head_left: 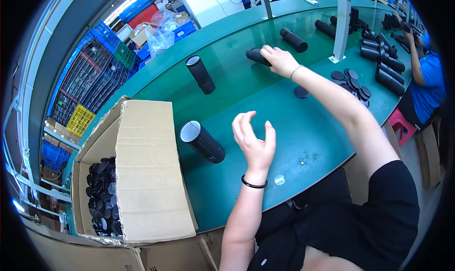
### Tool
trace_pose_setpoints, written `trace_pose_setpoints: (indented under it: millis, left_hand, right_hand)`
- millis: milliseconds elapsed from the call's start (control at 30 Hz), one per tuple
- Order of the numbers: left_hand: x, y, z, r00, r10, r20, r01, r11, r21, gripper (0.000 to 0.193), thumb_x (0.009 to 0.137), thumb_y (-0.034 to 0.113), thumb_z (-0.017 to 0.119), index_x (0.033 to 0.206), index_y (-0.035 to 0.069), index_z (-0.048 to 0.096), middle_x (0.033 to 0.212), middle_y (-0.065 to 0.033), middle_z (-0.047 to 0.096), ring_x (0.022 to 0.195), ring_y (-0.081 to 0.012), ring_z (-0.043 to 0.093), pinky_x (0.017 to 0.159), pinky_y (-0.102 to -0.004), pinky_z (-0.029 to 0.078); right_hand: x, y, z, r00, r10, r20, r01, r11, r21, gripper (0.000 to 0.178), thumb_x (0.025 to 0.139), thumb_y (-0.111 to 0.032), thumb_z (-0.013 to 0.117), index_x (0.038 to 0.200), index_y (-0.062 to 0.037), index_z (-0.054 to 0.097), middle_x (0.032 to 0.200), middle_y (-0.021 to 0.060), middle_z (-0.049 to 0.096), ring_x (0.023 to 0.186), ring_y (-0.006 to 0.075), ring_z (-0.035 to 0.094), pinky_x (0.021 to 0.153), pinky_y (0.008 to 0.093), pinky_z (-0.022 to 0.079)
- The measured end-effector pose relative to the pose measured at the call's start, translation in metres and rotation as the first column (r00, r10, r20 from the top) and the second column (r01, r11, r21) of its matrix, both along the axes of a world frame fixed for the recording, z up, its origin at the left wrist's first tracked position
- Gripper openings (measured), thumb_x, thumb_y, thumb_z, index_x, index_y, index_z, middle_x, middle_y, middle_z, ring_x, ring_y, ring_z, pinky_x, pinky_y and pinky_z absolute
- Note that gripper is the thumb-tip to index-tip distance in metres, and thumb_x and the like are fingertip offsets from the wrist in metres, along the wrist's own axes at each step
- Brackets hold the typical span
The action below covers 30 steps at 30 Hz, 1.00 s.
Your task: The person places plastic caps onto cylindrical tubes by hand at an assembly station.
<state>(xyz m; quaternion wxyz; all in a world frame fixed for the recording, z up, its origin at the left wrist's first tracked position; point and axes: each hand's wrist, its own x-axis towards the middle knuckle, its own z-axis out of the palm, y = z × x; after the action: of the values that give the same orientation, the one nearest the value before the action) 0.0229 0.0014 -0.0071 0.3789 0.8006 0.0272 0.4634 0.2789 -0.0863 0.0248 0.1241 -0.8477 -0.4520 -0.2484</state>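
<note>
My right hand reaches far out over the table and closes round one end of a black cylindrical tube. Nearer to me, my left hand is raised with curved fingers and thumb apart, nothing between them. Left of it, a black ribbed tube stands with a pale round top facing up. Farther back stands a similar black tube. One loose black disc lies below my right wrist.
An open cardboard box of black discs stands at the left. Several discs and black tubes lie right, near a co-worker in blue. A metal post rises from the table; another tube lies behind my hand.
</note>
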Motion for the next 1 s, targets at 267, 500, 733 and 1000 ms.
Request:
trace_pose_setpoints:
  millis: [267, 500, 733, 1000]
  left_hand:
    - [-0.001, -0.003, 0.001, 0.999, 0.001, -0.033, -0.003, 0.998, -0.055, 0.035, 0.076, 0.009, 0.064, 0.109, 0.001, 0.053, 0.11, -0.016, 0.047, 0.098, -0.0299, 0.05, 0.084, -0.0384, 0.041]
    - [-0.001, -0.002, 0.001, 1.0, 0.011, -0.024, -0.012, 0.999, -0.044, 0.039, 0.077, 0.003, 0.063, 0.114, -0.001, 0.05, 0.11, -0.0148, 0.047, 0.09, -0.022, 0.05, 0.076, -0.0321, 0.045]
    - [-0.001, 0.002, 0.0, 0.999, -0.032, -0.015, 0.027, 0.964, -0.264, 0.047, 0.079, 0.003, 0.063, 0.122, -0.001, 0.044, 0.116, -0.0145, 0.044, 0.093, -0.0216, 0.051, 0.078, -0.0331, 0.047]
    - [-0.001, -0.007, 0.002, 0.983, -0.14, 0.119, 0.174, 0.917, -0.359, 0.064, 0.079, 0.002, 0.062, 0.134, -0.001, 0.03, 0.13, -0.018, 0.033, 0.11, -0.0263, 0.046, 0.086, -0.0379, 0.046]
  right_hand:
    - [0.034, 0.047, -0.025, 0.974, -0.228, -0.01, 0.225, 0.966, -0.127, 0.049, 0.079, 0.0, 0.054, 0.125, -0.0147, 0.043, 0.121, 0.0126, 0.048, 0.106, 0.034, 0.052, 0.083, 0.0444, 0.049]
    - [-0.008, 0.182, 0.063, 0.963, 0.243, -0.116, -0.257, 0.958, -0.124, 0.074, 0.076, 0.009, 0.051, 0.14, -0.0261, 0.035, 0.139, 0.0157, 0.038, 0.115, 0.0404, 0.05, 0.097, 0.0422, 0.044]
    - [-0.007, 0.164, 0.081, 0.935, 0.323, -0.146, -0.354, 0.859, -0.37, 0.052, 0.076, 0.001, 0.057, 0.125, -0.0178, 0.051, 0.127, 0.0134, 0.046, 0.101, 0.0369, 0.057, 0.086, 0.044, 0.048]
    - [-0.128, 0.038, 0.108, 0.956, 0.286, 0.062, -0.272, 0.946, -0.175, 0.029, 0.072, -0.022, 0.065, 0.093, -0.0051, 0.055, 0.086, 0.0129, 0.055, 0.07, 0.0327, 0.062, 0.062, 0.0411, 0.051]
